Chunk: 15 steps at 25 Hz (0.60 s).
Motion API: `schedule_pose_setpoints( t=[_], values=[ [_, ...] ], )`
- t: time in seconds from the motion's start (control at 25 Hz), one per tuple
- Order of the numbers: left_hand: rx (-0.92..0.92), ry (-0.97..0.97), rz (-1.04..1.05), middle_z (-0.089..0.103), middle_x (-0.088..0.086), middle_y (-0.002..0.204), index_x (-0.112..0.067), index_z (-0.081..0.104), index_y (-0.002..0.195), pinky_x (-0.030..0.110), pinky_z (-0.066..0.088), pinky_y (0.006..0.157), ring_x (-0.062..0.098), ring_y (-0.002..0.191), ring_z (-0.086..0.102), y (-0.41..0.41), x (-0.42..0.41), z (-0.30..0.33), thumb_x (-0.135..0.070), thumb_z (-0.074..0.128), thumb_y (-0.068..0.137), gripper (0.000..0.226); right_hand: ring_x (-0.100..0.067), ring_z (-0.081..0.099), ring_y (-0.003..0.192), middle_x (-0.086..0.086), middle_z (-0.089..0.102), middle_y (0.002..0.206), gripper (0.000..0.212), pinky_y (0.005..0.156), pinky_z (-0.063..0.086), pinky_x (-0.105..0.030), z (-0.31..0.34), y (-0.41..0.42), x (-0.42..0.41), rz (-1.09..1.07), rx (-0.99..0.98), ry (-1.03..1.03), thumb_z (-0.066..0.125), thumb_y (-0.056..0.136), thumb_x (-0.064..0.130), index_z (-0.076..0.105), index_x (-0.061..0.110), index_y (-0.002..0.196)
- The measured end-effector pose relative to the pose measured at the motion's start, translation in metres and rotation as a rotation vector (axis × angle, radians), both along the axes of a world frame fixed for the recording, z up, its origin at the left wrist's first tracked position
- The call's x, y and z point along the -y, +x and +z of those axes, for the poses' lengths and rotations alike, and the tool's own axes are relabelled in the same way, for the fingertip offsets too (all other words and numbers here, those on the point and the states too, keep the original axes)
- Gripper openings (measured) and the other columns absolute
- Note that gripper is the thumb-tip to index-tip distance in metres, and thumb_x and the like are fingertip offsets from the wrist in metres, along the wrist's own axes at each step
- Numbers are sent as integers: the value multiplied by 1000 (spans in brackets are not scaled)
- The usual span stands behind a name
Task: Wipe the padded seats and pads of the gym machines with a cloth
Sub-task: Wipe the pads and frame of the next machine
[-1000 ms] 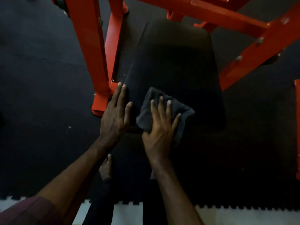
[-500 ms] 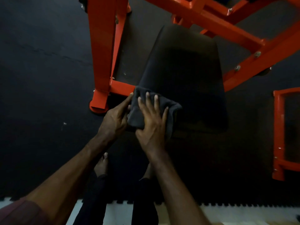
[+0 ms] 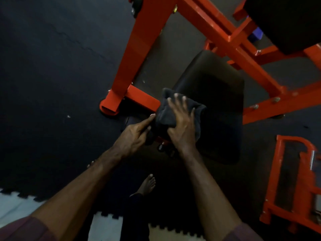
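Observation:
A black padded seat [image 3: 218,101] sits low inside an orange machine frame [image 3: 139,49]. A dark grey cloth [image 3: 163,113] lies bunched over the seat's left edge. My right hand [image 3: 181,122] presses flat on the cloth with its fingers spread and straight. My left hand [image 3: 136,133] is just left of it, beside the seat's edge. Its index finger reaches out and touches the cloth's left side, while its other fingers bend in toward the seat's side, partly hidden.
A second black pad [image 3: 286,23] sits at the top right above orange bars. Another orange machine part [image 3: 286,180] stands on the right. The frame's foot [image 3: 109,106] rests on black floor mats. My bare foot [image 3: 147,185] is below the seat, and pale floor [image 3: 10,206] lies bottom left.
My right hand has slid the cloth left to the seat's left edge. My left hand has come off the seat top to the seat's side, by the cloth. The view shifted.

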State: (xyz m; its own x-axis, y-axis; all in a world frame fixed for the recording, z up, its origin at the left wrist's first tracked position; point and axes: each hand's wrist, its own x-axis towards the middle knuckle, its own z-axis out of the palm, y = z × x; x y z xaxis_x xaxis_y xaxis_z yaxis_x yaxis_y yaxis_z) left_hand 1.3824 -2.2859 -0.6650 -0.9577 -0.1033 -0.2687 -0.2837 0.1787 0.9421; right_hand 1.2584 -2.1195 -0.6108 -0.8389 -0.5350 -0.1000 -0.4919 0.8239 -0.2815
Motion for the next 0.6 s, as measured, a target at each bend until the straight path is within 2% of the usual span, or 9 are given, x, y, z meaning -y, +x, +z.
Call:
schedule_pose_setpoints(
  t=[0.08, 0.16, 0.24, 0.32, 0.4, 0.44, 0.56, 0.6],
  values=[
    [28, 50, 19, 60, 0, 151, -23, 49, 158, 23, 46, 109, 11, 135, 57, -1, 0, 6, -29, 51, 106, 52, -26, 14, 162, -4, 26, 173, 92, 125, 17, -64, 7, 10, 9, -121, -15, -1, 67, 73, 6, 41, 20, 160],
    [51, 95, 33, 70, 2, 138, -18, 58, 150, 29, 52, 99, 10, 122, 65, 1, 1, 8, -39, 47, 98, 57, -26, 9, 162, -3, 22, 174, 90, 126, 14, -63, 9, 49, 23, 15, 44, 98, 71, 78, 14, 39, 22, 161],
    [79, 112, 52, 75, 0, 127, -23, 62, 143, 32, 54, 93, 10, 111, 69, 7, -1, 6, -38, 47, 96, 52, -23, 4, 163, 2, 21, 174, 93, 127, 10, -62, 8, 41, 23, 212, 123, 160, 73, 75, 18, 39, 25, 161],
    [103, 103, 101, 69, -2, 140, -25, 58, 149, 29, 50, 105, 12, 127, 65, 11, -10, 7, -32, 50, 105, 45, -25, 15, 161, 3, 33, 169, 86, 126, 15, -62, 5, -16, 22, 293, 104, 220, 67, 73, 19, 45, 28, 156],
    [121, 93, 184, 63, -3, 147, -25, 57, 152, 30, 48, 112, 12, 135, 59, 9, -20, 11, -38, 47, 106, 48, -29, 34, 153, 1, 48, 156, 68, 119, 25, -67, 8, -62, 28, 261, 97, 252, 61, 77, 21, 55, 27, 145],
    [145, 86, 216, 66, -4, 143, -27, 60, 148, 32, 50, 109, 12, 131, 62, 6, -22, 16, -42, 45, 104, 48, -30, 37, 150, -1, 51, 151, 64, 118, 25, -68, 12, -66, 35, 281, 120, 291, 63, 78, 21, 58, 24, 142],
    [179, 80, 268, 74, -9, 112, -32, 69, 121, 33, 53, 85, 17, 109, 70, 1, -26, 21, -39, 47, 101, 31, -30, 45, 144, -4, 61, 144, 67, 124, 15, -66, 21, -67, 52, 659, 338, 421, 66, 74, 26, 62, 18, 140],
    [174, 68, 280, 74, -7, 113, -28, 70, 122, 33, 53, 88, 18, 110, 70, 1, -28, 22, -40, 47, 101, 33, -31, 50, 141, -8, 63, 142, 69, 126, 16, -62, 32, -84, 62, 721, 394, 487, 61, 73, 30, 62, 15, 140]
  ],
)
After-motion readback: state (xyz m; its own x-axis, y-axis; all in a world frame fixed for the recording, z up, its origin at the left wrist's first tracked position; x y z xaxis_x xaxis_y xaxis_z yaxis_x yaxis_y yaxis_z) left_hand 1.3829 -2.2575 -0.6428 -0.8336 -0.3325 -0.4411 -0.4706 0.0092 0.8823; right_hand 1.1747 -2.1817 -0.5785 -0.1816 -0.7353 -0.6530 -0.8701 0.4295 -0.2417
